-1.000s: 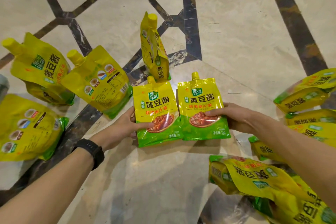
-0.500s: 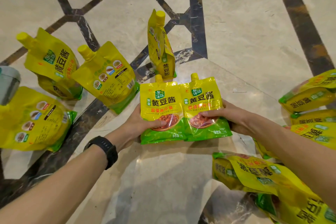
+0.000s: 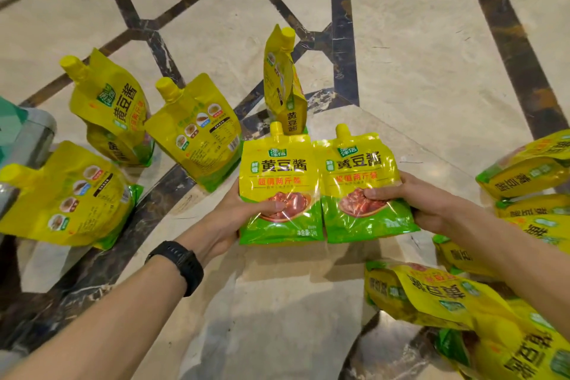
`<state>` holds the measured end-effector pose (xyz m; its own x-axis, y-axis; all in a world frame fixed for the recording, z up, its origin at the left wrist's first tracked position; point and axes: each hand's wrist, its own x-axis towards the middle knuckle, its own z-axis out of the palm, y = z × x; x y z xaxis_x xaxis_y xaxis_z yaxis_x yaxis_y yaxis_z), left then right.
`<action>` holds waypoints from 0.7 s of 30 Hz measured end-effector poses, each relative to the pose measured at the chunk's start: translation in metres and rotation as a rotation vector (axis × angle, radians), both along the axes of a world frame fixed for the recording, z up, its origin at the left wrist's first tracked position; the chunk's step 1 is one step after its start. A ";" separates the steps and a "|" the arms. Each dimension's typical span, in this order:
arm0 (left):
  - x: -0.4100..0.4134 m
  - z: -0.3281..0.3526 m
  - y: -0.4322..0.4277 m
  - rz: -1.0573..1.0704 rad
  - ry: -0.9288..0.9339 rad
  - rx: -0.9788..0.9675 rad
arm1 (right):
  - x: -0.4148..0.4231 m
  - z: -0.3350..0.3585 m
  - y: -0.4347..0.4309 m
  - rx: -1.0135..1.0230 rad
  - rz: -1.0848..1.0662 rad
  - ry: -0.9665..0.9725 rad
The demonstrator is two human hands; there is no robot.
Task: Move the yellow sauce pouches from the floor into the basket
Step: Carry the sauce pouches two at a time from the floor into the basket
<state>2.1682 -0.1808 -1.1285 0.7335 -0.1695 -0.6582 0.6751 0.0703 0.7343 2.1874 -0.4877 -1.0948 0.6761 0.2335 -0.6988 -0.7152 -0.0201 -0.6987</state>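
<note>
I read 黄豆酱 in big dark characters on the left pouch (image 3: 279,185) in the left grip (image 3: 228,222), with red 超值两斤装 below and a small 鲜香 tag beside. Same print, glare-smeared, on the right pouch (image 3: 364,182) in the right grip (image 3: 425,203). 黄豆酱 also on the upright pouch (image 3: 283,86) behind, and upside down on the lying pouch (image 3: 431,290). Green logos and net-weight line: can't read.
</note>
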 end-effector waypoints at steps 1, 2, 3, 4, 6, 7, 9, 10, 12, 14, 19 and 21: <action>0.000 0.007 -0.002 0.007 -0.007 -0.020 | 0.000 0.006 -0.001 0.010 -0.007 -0.017; 0.000 0.015 -0.004 0.013 -0.016 -0.032 | -0.001 0.011 -0.002 0.012 -0.008 -0.036; -0.001 0.023 -0.005 0.015 -0.028 -0.036 | -0.002 0.017 -0.003 0.010 -0.005 -0.055; -0.002 0.031 -0.006 0.019 -0.043 -0.032 | -0.004 0.024 -0.003 0.013 -0.001 -0.073; -0.009 0.051 -0.007 0.021 -0.068 -0.017 | -0.012 0.044 -0.002 0.034 -0.013 -0.096; -0.013 0.063 -0.007 0.019 -0.077 -0.013 | -0.017 0.054 -0.002 0.037 -0.022 -0.100; -0.026 0.090 -0.007 -0.002 -0.089 -0.013 | -0.032 0.079 -0.003 0.047 -0.037 -0.102; -0.034 0.108 -0.006 -0.004 -0.085 -0.011 | -0.040 0.093 -0.003 0.061 -0.046 -0.096; -0.048 0.148 -0.004 -0.005 -0.065 0.001 | -0.058 0.128 0.000 0.074 -0.089 -0.088; -0.061 0.195 -0.001 -0.021 -0.061 0.016 | -0.077 0.169 0.003 0.069 -0.131 -0.081; -0.089 0.340 0.003 -0.009 -0.052 0.058 | -0.125 0.298 0.009 0.077 -0.165 -0.039; -0.099 0.407 0.005 -0.048 -0.052 0.070 | -0.143 0.363 0.011 0.087 -0.195 -0.031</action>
